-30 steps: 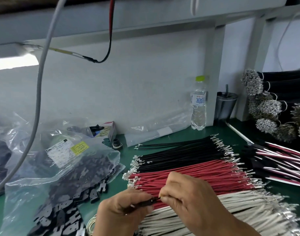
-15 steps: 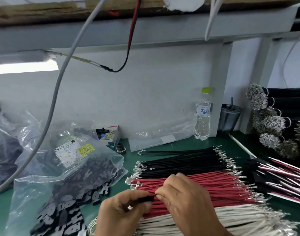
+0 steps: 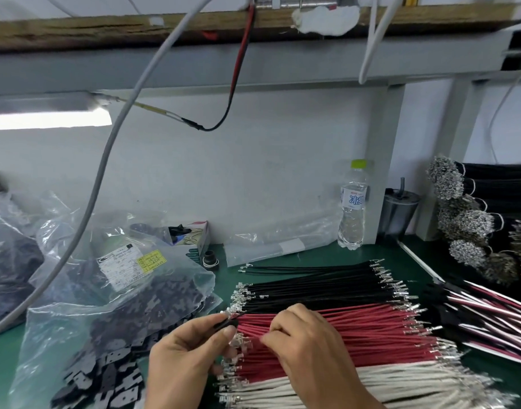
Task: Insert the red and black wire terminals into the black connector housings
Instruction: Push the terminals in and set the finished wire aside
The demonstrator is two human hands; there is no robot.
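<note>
The left hand [image 3: 185, 352] pinches a small black connector [image 3: 227, 323] between thumb and forefinger, holding it just above the near-left ends of the wire stacks. The right hand [image 3: 309, 349] lies over the red wires [image 3: 356, 329], its fingers curled with the tips drawn together at the left end of that stack — it seems to be pinching a single red wire, though the blur there makes it hard to be sure.

The wires lie in flat rows on the green mat [image 3: 318, 258]: black wires [image 3: 312, 283] at the back, red in the middle, white wires [image 3: 371, 385] nearest the person, all with metal terminals at both ends. A few loose black wires sit apart, just behind the black row.

To the left, a clear plastic bag [image 3: 111, 290] with a white and yellow label spills black connector housings [image 3: 105, 388] onto the mat. Against the back wall stand a water bottle [image 3: 353, 205] with a green cap and, beside it, a dark tumbler [image 3: 399, 214] with a straw. On the right — stacked bundles of black wire with silver ends [image 3: 466, 219], and in front of them some assembled red, white and black leads [image 3: 489, 314].
</note>
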